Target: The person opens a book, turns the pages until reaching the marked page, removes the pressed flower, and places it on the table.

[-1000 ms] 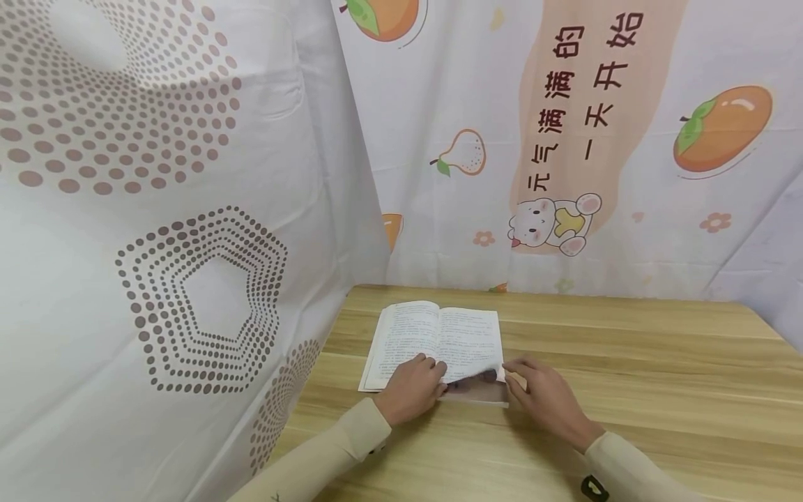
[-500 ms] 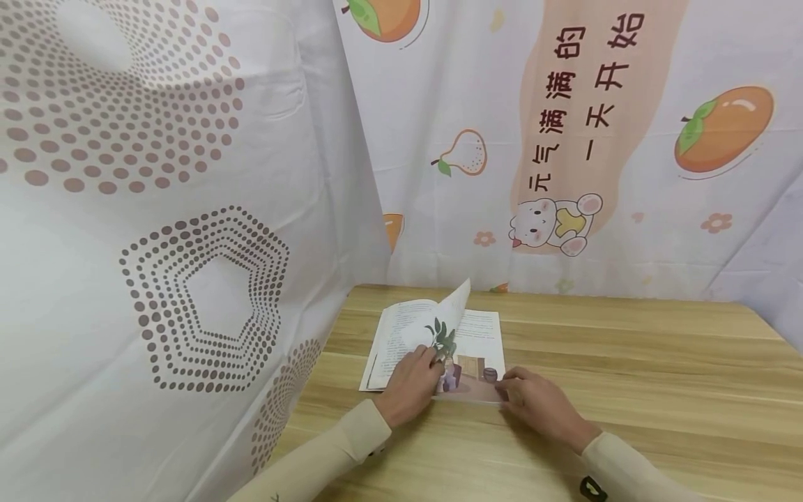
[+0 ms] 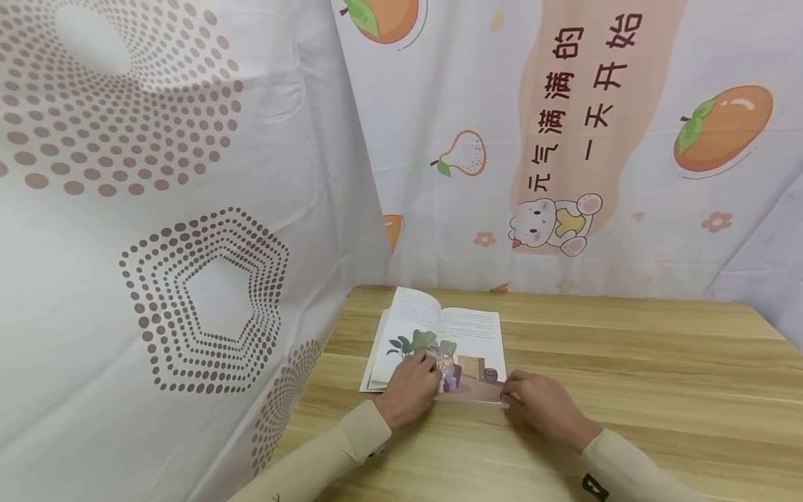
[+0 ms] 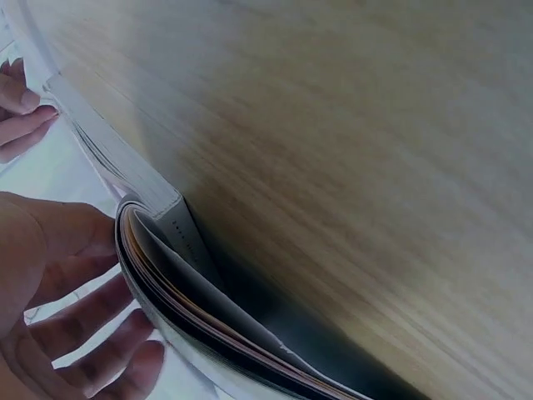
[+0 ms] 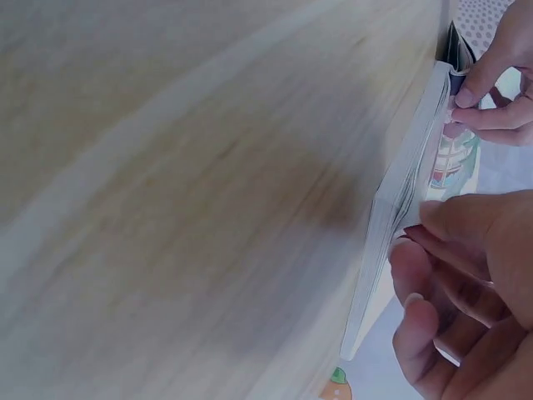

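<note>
An open book (image 3: 470,324) lies on the table, with lines of print and a coloured picture across the lower parts of its pages. My left hand (image 3: 410,387) holds the book at its lower edge near the middle fold, fingers over the left page. In the left wrist view the thumb of the left hand (image 4: 58,292) meets the edges of the bowed pages (image 4: 191,308). At the lower right corner, my right hand (image 3: 542,404) pinches the page edges between thumb and forefinger. In the right wrist view the other fingers of the right hand (image 5: 475,292) are curled.
The book rests on a wood-grain table (image 3: 627,362). A white dotted curtain (image 3: 207,293) hangs along the left side. Behind the table hangs a curtain (image 3: 452,209) printed with fruit and writing.
A page has swung from right to left, uncovering the picture. My right hand has shifted slightly down at the right corner. My left hand has stayed near the fold.
</note>
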### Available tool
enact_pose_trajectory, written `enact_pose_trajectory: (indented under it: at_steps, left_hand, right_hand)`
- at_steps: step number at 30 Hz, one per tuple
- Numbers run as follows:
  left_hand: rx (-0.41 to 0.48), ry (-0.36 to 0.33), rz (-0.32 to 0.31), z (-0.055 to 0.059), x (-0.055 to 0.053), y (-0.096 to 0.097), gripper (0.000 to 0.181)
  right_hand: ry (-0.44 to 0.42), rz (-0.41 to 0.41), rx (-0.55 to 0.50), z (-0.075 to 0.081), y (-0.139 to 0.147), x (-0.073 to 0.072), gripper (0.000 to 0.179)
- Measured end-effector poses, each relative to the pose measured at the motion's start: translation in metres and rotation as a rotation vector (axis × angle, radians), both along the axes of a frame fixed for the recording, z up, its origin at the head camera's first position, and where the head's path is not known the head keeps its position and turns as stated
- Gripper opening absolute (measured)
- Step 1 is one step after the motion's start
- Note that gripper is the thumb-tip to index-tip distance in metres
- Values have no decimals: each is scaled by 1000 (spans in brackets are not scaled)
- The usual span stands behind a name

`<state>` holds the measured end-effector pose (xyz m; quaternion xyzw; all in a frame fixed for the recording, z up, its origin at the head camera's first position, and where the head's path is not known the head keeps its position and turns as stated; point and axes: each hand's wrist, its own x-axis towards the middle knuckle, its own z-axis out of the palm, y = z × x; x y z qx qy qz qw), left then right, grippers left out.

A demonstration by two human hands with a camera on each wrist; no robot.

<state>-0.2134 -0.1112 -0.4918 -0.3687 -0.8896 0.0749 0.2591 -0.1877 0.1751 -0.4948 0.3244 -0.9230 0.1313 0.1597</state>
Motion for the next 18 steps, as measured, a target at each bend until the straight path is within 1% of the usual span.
enact_pose_trajectory:
  at_steps: [4, 9, 11, 18]
  left_hand:
    - [-9, -41, 7, 0, 3, 1, 5]
    - [-12, -94, 30, 0, 3, 2, 3]
    - [-12, -108, 37, 1, 2, 2, 2]
    - [-38, -140, 37, 0, 0, 3, 7]
  right_hand:
    - [38, 29, 31, -1, 0, 1, 11]
    - [17, 17, 47, -1, -1, -1, 8]
    - [23, 20, 55, -1, -2, -2, 8]
    - [154, 57, 65, -2, -3, -5, 14]
